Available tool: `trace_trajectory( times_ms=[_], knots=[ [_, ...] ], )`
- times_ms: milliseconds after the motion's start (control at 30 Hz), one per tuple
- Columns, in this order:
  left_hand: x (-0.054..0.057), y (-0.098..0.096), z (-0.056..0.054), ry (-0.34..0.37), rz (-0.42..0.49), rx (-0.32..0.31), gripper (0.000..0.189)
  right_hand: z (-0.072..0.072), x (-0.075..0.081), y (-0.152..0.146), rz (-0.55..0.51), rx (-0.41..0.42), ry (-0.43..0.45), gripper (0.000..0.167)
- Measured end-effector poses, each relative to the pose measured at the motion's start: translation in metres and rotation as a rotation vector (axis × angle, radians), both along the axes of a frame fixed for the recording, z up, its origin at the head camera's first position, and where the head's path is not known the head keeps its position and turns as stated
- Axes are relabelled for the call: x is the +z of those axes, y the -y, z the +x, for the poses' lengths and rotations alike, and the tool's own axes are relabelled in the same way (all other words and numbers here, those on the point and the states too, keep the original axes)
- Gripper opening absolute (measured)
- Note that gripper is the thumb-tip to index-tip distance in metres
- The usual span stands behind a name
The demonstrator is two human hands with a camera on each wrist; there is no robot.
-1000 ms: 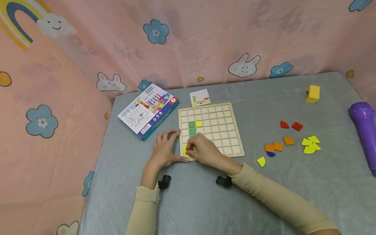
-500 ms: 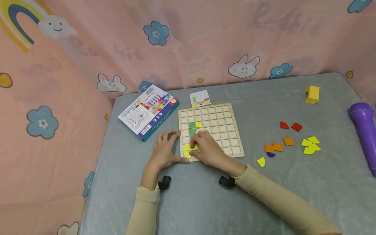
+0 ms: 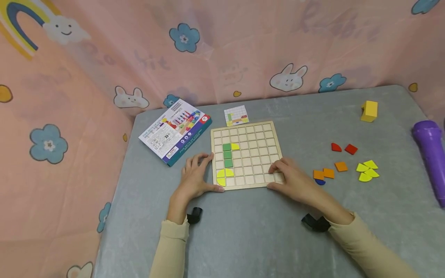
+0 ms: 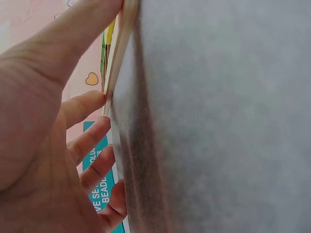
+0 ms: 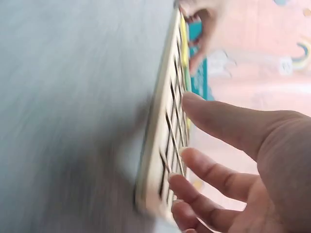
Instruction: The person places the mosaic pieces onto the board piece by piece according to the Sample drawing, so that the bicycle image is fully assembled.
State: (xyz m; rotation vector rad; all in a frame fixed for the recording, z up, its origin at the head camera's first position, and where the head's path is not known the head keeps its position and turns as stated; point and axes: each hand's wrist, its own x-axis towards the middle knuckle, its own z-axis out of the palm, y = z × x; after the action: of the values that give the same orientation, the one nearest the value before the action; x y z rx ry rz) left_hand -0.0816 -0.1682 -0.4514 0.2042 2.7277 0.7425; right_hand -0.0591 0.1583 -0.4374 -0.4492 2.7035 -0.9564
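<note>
In the head view, my left hand [image 3: 196, 173] rests at the lower left corner of a wooden grid board [image 3: 255, 187], thumb along the front edge and index fingertip on the left edge. My right hand [image 3: 295, 179] hovers over the board's lower right corner, fingers loosely bent and apart, with nothing between them in the right wrist view. A column of green square tiles [image 3: 227, 155] lies in the grid, with a yellow quarter-round tile [image 3: 235, 146] beside its top. More yellow tiles [image 3: 221, 181] sit in the lower left cells.
Right of the board lie orange squares [image 3: 341, 166], a blue piece [image 3: 320, 182], red pieces [image 3: 351, 149] and several yellow quarter-rounds [image 3: 366, 178]. A pattern card [image 3: 236, 115] and a box [image 3: 175, 131] are behind. Farther right are a yellow block [image 3: 369, 111] and a purple microphone-shaped object [image 3: 429, 154].
My right hand has left the yellow tiles at the lower left and moved right across the board, uncovering the green column. It now hides the loose yellow quarter-round. My left hand has stayed put.
</note>
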Motion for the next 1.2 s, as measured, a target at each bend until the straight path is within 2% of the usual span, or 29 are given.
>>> trace_trajectory(
  times_ms=[233,400,533,833,1033,1200],
  knots=[
    [-0.002,-0.001,0.001,0.017,-0.007,0.001,0.121,0.024,0.004,-0.047,0.074,-0.006,0.004,0.045],
    [-0.003,-0.001,0.002,0.016,0.003,0.007,0.120,0.038,0.003,-0.069,0.105,0.007,0.005,0.041],
    [-0.004,0.000,0.002,0.013,-0.002,0.009,0.120,0.044,0.000,-0.076,0.106,-0.014,0.003,0.036],
    [-0.003,0.000,0.002,0.016,-0.002,0.004,0.121,0.044,-0.006,-0.073,0.115,-0.048,-0.028,0.030],
    [-0.002,0.000,0.001,0.003,0.001,-0.004,0.119,0.038,-0.003,-0.066,0.118,-0.005,-0.043,0.021],
    [0.000,0.000,0.000,0.008,0.000,-0.002,0.119,0.028,0.000,-0.048,0.041,0.070,-0.094,0.018]
  ],
)
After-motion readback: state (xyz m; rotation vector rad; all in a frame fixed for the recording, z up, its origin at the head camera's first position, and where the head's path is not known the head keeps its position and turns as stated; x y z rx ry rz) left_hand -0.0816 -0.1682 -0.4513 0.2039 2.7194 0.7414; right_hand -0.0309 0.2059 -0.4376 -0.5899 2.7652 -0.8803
